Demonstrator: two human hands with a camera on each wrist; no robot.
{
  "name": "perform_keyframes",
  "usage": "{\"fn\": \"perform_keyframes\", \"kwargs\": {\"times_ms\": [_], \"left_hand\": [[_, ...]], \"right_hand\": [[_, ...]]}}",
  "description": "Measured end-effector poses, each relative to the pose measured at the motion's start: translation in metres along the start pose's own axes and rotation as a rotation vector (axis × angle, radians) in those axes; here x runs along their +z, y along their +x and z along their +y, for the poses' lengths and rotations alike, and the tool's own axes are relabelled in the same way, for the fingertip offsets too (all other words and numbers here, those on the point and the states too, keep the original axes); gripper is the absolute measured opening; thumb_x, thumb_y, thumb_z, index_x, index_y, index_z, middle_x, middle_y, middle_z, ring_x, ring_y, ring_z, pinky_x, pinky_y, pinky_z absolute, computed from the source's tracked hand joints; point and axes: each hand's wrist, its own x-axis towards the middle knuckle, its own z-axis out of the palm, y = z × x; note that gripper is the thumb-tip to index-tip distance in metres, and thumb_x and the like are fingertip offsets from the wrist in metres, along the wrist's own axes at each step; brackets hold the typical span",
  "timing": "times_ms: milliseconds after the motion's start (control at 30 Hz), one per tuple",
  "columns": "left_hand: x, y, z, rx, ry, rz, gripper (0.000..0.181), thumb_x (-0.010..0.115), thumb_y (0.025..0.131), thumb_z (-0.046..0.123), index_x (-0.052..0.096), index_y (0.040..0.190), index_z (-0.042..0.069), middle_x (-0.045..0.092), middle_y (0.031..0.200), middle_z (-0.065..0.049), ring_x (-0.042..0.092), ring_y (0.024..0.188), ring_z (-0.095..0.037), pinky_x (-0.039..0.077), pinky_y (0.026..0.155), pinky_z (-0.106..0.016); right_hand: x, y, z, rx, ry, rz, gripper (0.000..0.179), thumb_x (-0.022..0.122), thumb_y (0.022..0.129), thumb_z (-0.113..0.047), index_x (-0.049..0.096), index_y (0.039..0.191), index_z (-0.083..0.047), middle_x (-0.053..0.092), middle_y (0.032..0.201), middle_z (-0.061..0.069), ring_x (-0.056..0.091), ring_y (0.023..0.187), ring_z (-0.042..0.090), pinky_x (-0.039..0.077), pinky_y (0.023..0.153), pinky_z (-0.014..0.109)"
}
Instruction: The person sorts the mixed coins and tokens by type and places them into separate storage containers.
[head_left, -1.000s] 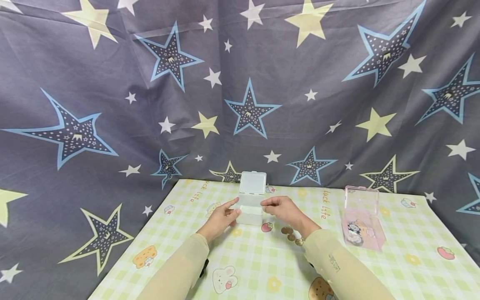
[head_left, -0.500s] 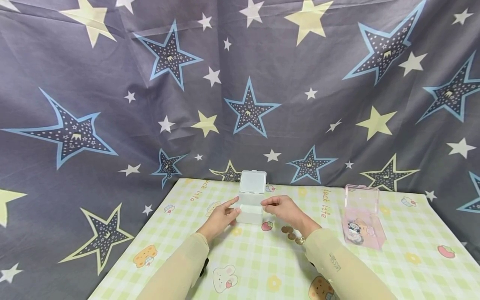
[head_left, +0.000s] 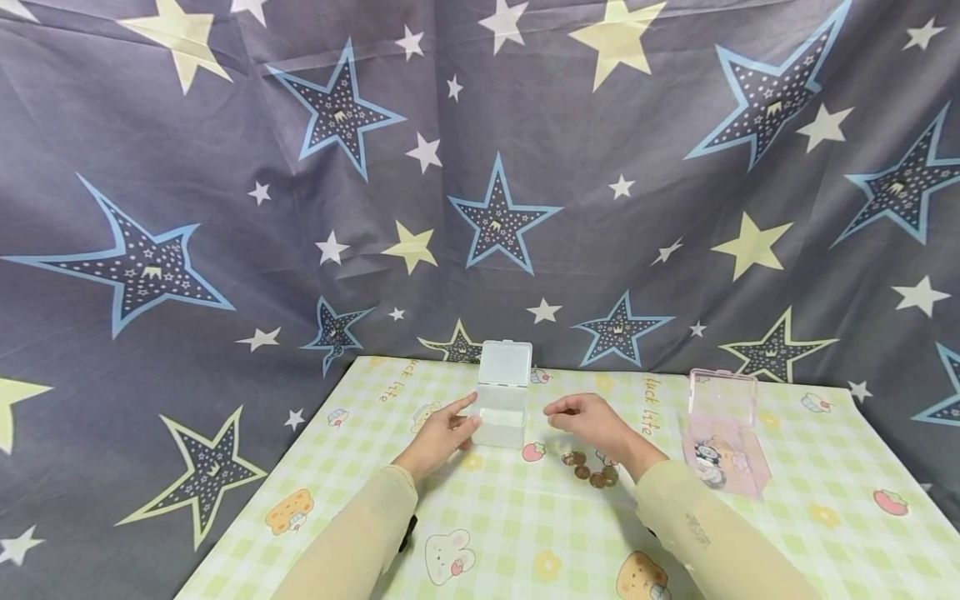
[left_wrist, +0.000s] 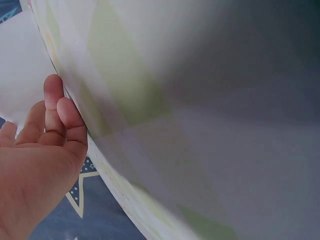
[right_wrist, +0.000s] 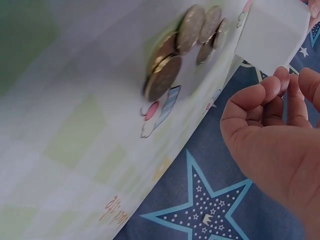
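A small white box [head_left: 501, 435] stands near the far edge of the table, its lid [head_left: 506, 364] raised at the back. My left hand [head_left: 438, 437] holds the box at its left side, thumb and index finger at the wall. Just right of the box, my right hand [head_left: 596, 423] hovers apart from it with loosely curled fingers; nothing shows in them. In the right wrist view, the fingers of that hand [right_wrist: 275, 130] appear bare. Several bronze-coloured coins [right_wrist: 164, 77] lie on the tablecloth nearer to me, below the right hand.
A clear pink box [head_left: 750, 483] with its lid up stands at the right, with small black and white things in it. A green-checked tablecloth [head_left: 337, 492] with cartoon prints covers the table. Behind hangs a dark star-patterned curtain [head_left: 420, 292].
My right hand has drawn back to the right, away from the white box, and more of the coins show now. The left hand has stayed at the box.
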Motion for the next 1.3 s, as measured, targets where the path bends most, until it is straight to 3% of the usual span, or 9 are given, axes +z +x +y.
{"fn": "perform_keyframes", "kwargs": {"times_ms": [267,567,867,1300], "left_hand": [[0.001,0.001,-0.001,-0.003,0.001,0.013,0.061,0.062,0.110,0.036,0.041,0.167,0.025,0.078,0.128,-0.011,0.073,0.089,-0.022,0.051,0.081,-0.030],[0.001,0.002,-0.002,0.007,0.009,0.014,0.062,0.062,0.110,0.037,0.041,0.167,0.024,0.078,0.128,-0.012,0.073,0.090,-0.021,0.053,0.082,-0.031],[0.002,0.002,-0.002,-0.001,-0.008,0.012,0.061,0.062,0.110,0.036,0.042,0.166,0.025,0.077,0.129,-0.012,0.073,0.090,-0.021,0.054,0.085,-0.035],[0.002,0.002,-0.001,-0.014,-0.009,0.013,0.060,0.062,0.110,0.035,0.042,0.166,0.026,0.077,0.132,-0.012,0.074,0.091,-0.020,0.057,0.093,-0.043]], "right_hand": [[-0.002,-0.003,0.005,-0.005,-0.027,-0.012,0.027,0.070,0.104,-0.019,0.076,0.126,-0.004,0.076,0.117,0.006,0.070,0.108,0.017,0.055,0.105,0.046],[0.002,-0.004,0.008,-0.015,-0.084,-0.027,0.024,0.071,0.103,-0.017,0.078,0.122,-0.005,0.077,0.112,0.003,0.070,0.100,0.013,0.058,0.094,0.037],[0.003,-0.005,0.013,-0.078,-0.161,-0.047,0.019,0.074,0.098,-0.009,0.079,0.114,-0.001,0.076,0.096,0.004,0.057,0.078,0.012,0.049,0.077,0.028],[0.004,-0.007,0.017,-0.053,-0.249,-0.053,0.018,0.074,0.098,-0.010,0.080,0.115,-0.006,0.076,0.096,-0.001,0.060,0.080,0.012,0.052,0.082,0.031]]}}
